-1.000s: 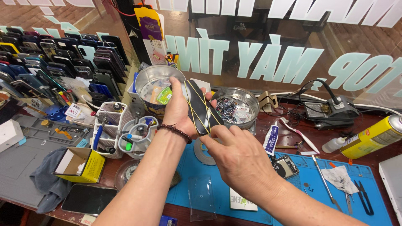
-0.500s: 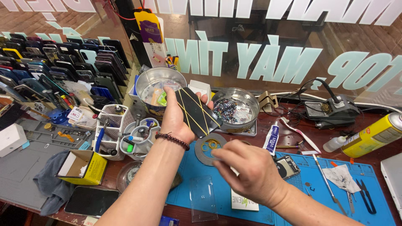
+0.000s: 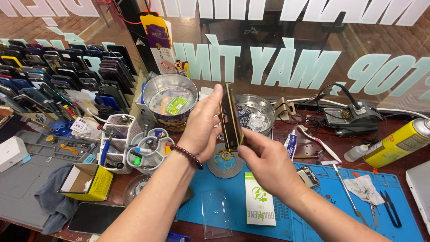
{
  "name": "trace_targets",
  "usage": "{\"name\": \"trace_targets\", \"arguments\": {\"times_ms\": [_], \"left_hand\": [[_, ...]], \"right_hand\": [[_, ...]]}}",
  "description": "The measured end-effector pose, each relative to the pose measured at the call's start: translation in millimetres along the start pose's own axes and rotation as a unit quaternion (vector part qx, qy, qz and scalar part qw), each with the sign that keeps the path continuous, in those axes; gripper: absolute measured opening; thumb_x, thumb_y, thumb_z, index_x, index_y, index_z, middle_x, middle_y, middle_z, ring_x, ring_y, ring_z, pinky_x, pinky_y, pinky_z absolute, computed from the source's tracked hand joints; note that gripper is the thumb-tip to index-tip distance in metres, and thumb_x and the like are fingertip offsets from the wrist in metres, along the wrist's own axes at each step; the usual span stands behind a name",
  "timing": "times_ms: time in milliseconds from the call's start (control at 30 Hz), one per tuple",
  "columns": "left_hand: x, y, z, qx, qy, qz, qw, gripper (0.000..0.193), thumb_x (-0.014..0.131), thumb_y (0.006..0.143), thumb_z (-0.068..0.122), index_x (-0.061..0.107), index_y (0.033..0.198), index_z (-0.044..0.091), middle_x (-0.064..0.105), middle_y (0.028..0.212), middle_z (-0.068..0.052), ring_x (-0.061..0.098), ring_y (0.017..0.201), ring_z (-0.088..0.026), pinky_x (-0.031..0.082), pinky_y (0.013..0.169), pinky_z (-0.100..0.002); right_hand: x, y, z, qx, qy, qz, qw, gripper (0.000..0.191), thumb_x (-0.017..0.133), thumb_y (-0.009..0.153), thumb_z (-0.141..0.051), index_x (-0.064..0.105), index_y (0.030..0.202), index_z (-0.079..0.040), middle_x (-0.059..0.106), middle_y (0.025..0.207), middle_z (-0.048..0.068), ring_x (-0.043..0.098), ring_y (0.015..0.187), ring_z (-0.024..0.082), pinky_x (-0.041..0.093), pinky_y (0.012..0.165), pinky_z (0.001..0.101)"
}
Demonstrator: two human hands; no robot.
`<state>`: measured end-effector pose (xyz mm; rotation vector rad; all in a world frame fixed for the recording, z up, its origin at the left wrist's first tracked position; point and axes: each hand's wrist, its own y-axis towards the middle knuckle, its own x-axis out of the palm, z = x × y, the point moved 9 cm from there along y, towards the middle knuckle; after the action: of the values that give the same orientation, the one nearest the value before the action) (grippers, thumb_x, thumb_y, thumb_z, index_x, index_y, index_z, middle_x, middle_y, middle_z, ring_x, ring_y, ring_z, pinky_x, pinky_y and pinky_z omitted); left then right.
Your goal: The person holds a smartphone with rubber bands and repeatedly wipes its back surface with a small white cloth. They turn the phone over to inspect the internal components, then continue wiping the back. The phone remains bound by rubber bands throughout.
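The phone (image 3: 231, 117) stood edge-on to the camera, above the blue mat (image 3: 313, 197); half a second earlier its dark back with crossed yellow bands had faced up. The left hand (image 3: 201, 127) gripped it from behind, fingers wrapped round the far edge. The right hand (image 3: 268, 163) had returned to it, thumb and fingertips pinching the lower end (earlier it hovered apart). Judged: both hands were turning the phone to work its edge. A tape roll (image 3: 225, 160) lay on the worktop just beyond the mat.
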<state>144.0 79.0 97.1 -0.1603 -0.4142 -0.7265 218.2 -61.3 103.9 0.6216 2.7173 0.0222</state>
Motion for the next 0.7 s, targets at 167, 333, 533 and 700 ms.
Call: {"name": "trace_targets", "arguments": {"times_ms": [167, 333, 533, 700], "left_hand": [[-24, -7, -20, -0.117, -0.107, 0.097, 0.983, 0.081, 0.054, 0.094, 0.052, 0.029, 0.148, -0.002, 0.064, 0.126, -0.021, 0.067, 0.111, -0.026, 0.055, 0.090, -0.040], [-32, -6, -28, -0.110, -0.085, 0.058, 0.989, 0.049, 0.057, 0.095, 0.014, 0.050, 0.140, -0.005, 0.072, 0.121, -0.017, 0.070, 0.106, -0.024, 0.056, 0.089, -0.041], [-42, -10, -37, -0.133, -0.066, 0.062, 0.987, 0.030, 0.060, 0.097, 0.009, 0.069, 0.124, -0.001, 0.076, 0.108, -0.009, 0.071, 0.096, -0.019, 0.058, 0.083, -0.037], [-51, -8, -33, -0.162, -0.069, 0.101, 0.979, 0.024, 0.062, 0.098, 0.022, 0.069, 0.112, 0.003, 0.073, 0.097, -0.007, 0.068, 0.085, -0.018, 0.057, 0.075, -0.038]], "right_hand": [[3, 6, 49, 0.156, 0.231, -0.040, 0.959, 0.039, 0.057, 0.097, -0.011, 0.068, 0.134, -0.006, 0.076, 0.113, 0.004, 0.068, 0.092, 0.008, 0.058, 0.084, 0.0284], [5, 3, 62, 0.202, 0.291, -0.063, 0.933, 0.039, 0.056, 0.098, -0.012, 0.067, 0.134, -0.002, 0.074, 0.113, 0.007, 0.066, 0.092, 0.011, 0.060, 0.089, 0.0315], [10, 1, 61, 0.233, 0.318, -0.093, 0.915, 0.037, 0.058, 0.096, -0.011, 0.068, 0.130, 0.001, 0.075, 0.114, 0.008, 0.069, 0.097, 0.013, 0.058, 0.088, 0.0325], [15, 0, 58, 0.235, 0.307, -0.113, 0.915, 0.038, 0.057, 0.096, -0.015, 0.069, 0.129, -0.001, 0.075, 0.115, 0.007, 0.069, 0.100, 0.012, 0.058, 0.088, 0.0325]]}}
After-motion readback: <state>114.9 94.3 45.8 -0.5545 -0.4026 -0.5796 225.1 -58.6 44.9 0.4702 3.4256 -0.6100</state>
